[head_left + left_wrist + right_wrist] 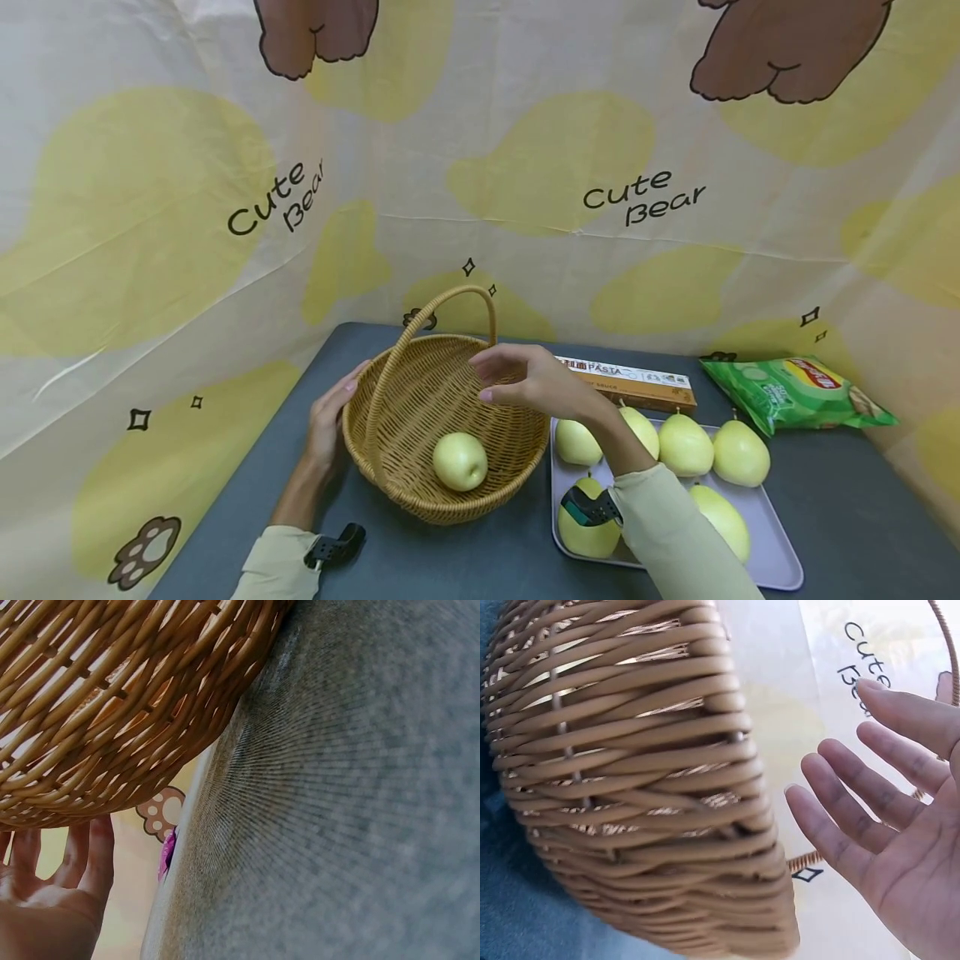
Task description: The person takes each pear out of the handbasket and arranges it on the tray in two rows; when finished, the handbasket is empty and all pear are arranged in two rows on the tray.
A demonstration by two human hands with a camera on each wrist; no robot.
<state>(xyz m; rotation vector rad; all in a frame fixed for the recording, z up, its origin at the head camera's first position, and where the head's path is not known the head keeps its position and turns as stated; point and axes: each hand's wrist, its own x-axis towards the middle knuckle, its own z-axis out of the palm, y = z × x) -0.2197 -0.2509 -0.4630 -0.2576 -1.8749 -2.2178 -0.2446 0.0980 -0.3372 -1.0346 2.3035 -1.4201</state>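
While one pear [460, 461] lies inside, left hand [327, 423] open against wicker basket [405, 467], right hand [525, 383] open above its rim, empty.

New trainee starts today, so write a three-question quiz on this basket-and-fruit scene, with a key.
1. True or false: the right hand grips a pear.
2. How many fruits lie inside the wicker basket?
A. none
B. one
C. three
3. Fill in: the left hand rests against the basket's outer ____.

Key:
1. False. The right hand hovers open over the basket, holding nothing.
2. B. One round pale apple lies inside; the pears remain on the lavender tray.
3. Wall, on the side away from the tray.
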